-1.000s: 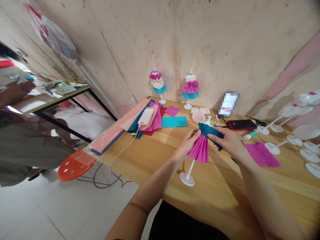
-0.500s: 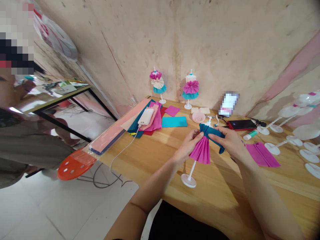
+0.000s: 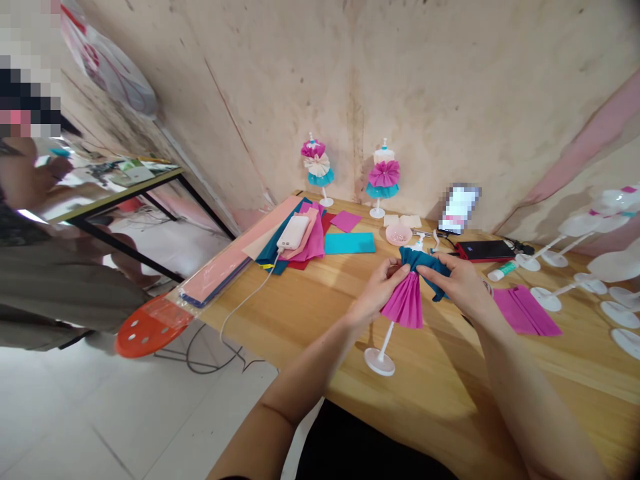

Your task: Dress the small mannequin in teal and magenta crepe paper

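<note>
A small white dress-form mannequin point(image 3: 384, 341) stands tilted on its round base in front of me. It wears a pleated magenta paper skirt point(image 3: 403, 305). A dark teal strip of crepe paper point(image 3: 414, 257) is wrapped around its upper body, and the loose end hangs to the right. My left hand point(image 3: 381, 285) pinches the teal paper at the waist, just above the skirt, with the thumb in front. Close beside it, my right hand point(image 3: 459, 279) is closed on the same strip, thumb pressed near the waist. The fingers behind the paper are partly hidden.
Two dressed mannequins point(image 3: 383, 175) stand by the wall. Crepe sheets point(image 3: 313, 243) lie under a white power bank point(image 3: 293, 233). A bead bowl point(image 3: 399, 233), phone point(image 3: 459, 208), glue stick point(image 3: 502, 271), magenta paper point(image 3: 527, 311) and bare mannequins are rightward. Another person stands left, near an orange stool point(image 3: 153, 327).
My right hand has drawn slightly closer to my left, and the loose teal end has folded in a little. The view has shifted slightly. The person at left has moved a bit.
</note>
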Tool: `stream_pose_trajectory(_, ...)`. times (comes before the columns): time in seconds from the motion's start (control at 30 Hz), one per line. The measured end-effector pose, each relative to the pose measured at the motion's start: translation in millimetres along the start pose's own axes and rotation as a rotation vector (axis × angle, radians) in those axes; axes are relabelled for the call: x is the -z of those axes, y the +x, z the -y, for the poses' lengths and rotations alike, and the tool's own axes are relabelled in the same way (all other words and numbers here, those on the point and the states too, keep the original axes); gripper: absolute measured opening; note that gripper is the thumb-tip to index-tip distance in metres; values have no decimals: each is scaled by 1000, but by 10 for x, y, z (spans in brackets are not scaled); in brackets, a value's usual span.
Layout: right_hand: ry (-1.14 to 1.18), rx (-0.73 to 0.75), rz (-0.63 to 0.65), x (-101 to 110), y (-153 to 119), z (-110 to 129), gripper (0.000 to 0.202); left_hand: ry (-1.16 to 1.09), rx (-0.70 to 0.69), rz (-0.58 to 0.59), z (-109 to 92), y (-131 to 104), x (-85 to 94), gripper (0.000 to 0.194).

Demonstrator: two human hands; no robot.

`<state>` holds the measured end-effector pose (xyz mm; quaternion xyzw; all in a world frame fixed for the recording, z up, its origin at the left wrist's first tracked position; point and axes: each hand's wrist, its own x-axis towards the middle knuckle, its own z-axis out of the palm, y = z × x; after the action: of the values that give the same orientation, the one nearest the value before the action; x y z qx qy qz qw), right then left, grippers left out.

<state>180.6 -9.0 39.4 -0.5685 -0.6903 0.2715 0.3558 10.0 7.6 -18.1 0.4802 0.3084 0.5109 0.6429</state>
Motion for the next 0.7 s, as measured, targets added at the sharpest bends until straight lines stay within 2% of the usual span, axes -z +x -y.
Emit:
stream_pose_trajectory(0.27, 56, 11, 26, -30, -6, 22, 39, -21, -8, 28, -5, -21, -19, 33)
stream_pose_trajectory(0.7, -175, 61, -23, -24, -17, 33, 30, -10, -33, 54, 4, -34, -29, 31)
